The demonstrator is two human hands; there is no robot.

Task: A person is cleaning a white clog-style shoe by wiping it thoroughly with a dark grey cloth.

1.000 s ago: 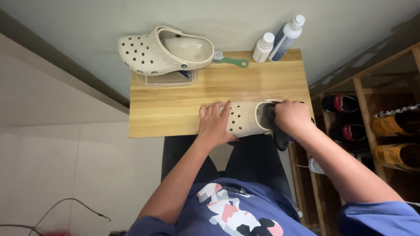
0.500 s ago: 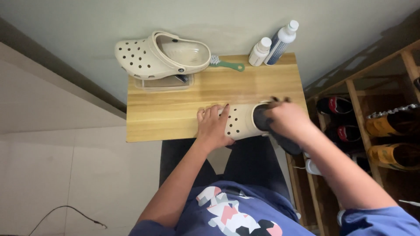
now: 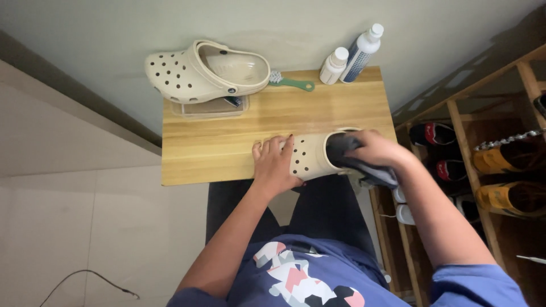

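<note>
Since the earlier frame the right hand (image 3: 378, 149) has pushed the dark grey cloth (image 3: 364, 167) further into the heel opening of the beige clog (image 3: 313, 156), fingers clenched on the cloth, while the left hand (image 3: 277, 167) stays pressed flat over the clog's toe. That clog lies at the near right edge of the wooden table (image 3: 227, 148), long axis left to right, toe leftward under the left fingers. Well apart at the far edge sit a second clog (image 3: 205, 71) on a clear tray (image 3: 210, 108), a green brush (image 3: 293, 83) and two white bottles (image 3: 350, 59); a shoe rack (image 3: 483, 153) stands right.
</note>
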